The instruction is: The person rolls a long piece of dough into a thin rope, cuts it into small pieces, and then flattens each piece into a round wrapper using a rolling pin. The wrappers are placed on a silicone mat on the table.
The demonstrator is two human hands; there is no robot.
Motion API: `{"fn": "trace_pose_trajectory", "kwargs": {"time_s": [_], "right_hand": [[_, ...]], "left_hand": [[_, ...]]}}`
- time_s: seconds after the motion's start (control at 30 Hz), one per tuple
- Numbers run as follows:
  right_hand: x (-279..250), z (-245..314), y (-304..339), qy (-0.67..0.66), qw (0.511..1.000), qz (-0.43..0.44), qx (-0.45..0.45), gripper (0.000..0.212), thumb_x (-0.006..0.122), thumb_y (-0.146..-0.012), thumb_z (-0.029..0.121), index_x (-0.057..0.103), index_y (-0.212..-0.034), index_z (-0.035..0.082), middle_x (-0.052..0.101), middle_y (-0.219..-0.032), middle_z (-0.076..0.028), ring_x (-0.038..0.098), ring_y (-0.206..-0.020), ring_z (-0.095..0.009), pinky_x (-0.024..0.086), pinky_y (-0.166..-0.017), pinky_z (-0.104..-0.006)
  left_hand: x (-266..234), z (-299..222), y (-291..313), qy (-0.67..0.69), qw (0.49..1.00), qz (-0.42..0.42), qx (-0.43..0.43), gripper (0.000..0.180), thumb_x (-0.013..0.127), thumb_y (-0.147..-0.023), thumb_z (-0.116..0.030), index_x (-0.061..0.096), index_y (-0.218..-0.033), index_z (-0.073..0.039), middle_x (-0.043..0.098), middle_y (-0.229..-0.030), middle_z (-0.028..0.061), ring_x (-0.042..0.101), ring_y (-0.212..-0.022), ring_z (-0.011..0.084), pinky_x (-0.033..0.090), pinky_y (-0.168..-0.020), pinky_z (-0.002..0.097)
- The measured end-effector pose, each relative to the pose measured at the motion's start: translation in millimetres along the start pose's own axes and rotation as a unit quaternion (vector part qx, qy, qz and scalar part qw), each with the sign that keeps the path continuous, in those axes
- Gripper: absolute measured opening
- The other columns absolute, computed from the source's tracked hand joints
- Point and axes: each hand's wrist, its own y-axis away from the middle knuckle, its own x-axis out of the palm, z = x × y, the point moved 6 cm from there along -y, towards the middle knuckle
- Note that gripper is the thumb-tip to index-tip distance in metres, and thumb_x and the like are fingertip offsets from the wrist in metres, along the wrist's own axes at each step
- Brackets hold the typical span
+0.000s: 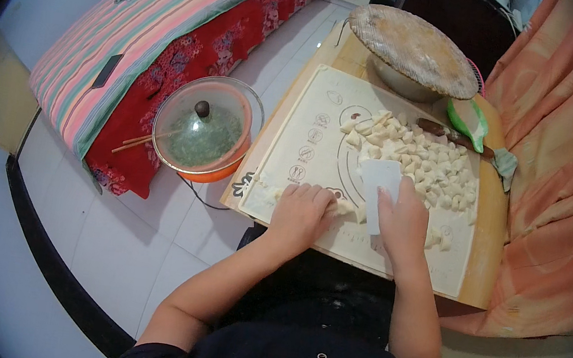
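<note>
My left hand (301, 213) lies palm down on a roll of pale dough (345, 206) near the front edge of a cream pastry mat (324, 111). To its right, my right hand (405, 222) grips a white plastic dough scraper (378, 179), held upright with its edge down at the end of the roll. Behind the scraper lies a heap of several small cut dough pieces (423, 161); a few more pieces (441, 238) sit to the right of my right hand.
The mat lies on a wooden board (486, 227). Behind it stand a bowl under a round wooden lid (413, 49), a green-and-white scoop (469, 121) and a knife. A lidded orange pot with green filling (205, 128) and chopsticks sits left, near a striped bed (154, 31).
</note>
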Motion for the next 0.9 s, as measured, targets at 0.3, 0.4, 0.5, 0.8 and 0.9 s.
{"fn": "trace_pose_trajectory", "kwargs": {"time_s": [0.3,0.4,0.5,0.8,0.9], "right_hand": [[30.1,26.9,8.3,0.034,0.993,0.101,-0.047,0.020,0.056,-0.094,0.020,0.050,-0.100,0.002,0.066,-0.077,-0.024,0.066,-0.075,-0.045,0.051,-0.069,-0.0540],[47.5,29.8,5.8,0.055,0.990,0.115,-0.053,0.021,0.057,-0.093,0.021,0.051,-0.099,0.002,0.065,-0.078,-0.025,0.064,-0.077,-0.046,0.050,-0.070,-0.0542],[63.5,32.6,-5.3,0.059,0.991,0.103,-0.054,0.022,0.058,-0.093,0.022,0.052,-0.099,0.002,0.065,-0.080,-0.026,0.064,-0.078,-0.047,0.049,-0.072,-0.0544],[26.9,13.4,-16.8,0.005,0.999,0.016,-0.032,0.027,0.057,-0.094,0.026,0.050,-0.103,0.001,0.066,-0.078,-0.025,0.064,-0.075,-0.046,0.050,-0.068,-0.0533],[10.7,27.7,1.2,0.010,0.998,0.054,-0.043,0.026,0.057,-0.094,0.025,0.050,-0.102,0.001,0.065,-0.077,-0.025,0.064,-0.075,-0.046,0.049,-0.068,-0.0543]], "left_hand": [[4.2,2.3,0.2,-0.010,0.999,-0.031,0.021,0.025,0.075,-0.075,-0.019,0.061,-0.094,-0.012,0.061,-0.090,0.0054,0.060,-0.091,0.0267,0.044,-0.083,0.0403],[6.9,4.5,3.0,-0.034,0.999,-0.013,0.018,0.027,0.075,-0.075,-0.020,0.062,-0.096,-0.012,0.061,-0.092,0.0056,0.060,-0.092,0.0263,0.044,-0.086,0.0398],[0.4,2.8,2.4,-0.031,0.999,-0.003,0.018,0.030,0.075,-0.077,-0.022,0.063,-0.103,-0.011,0.061,-0.097,0.0053,0.059,-0.095,0.0260,0.043,-0.088,0.0392],[-19.5,8.5,24.6,-0.042,0.998,0.032,0.042,0.033,0.073,-0.080,-0.020,0.063,-0.110,-0.013,0.060,-0.104,0.0035,0.058,-0.096,0.0254,0.045,-0.084,0.0388],[-12.6,9.1,28.6,-0.033,0.999,-0.002,0.042,0.030,0.070,-0.080,-0.019,0.063,-0.110,-0.014,0.059,-0.103,0.0028,0.058,-0.096,0.0245,0.046,-0.082,0.0378]]}}
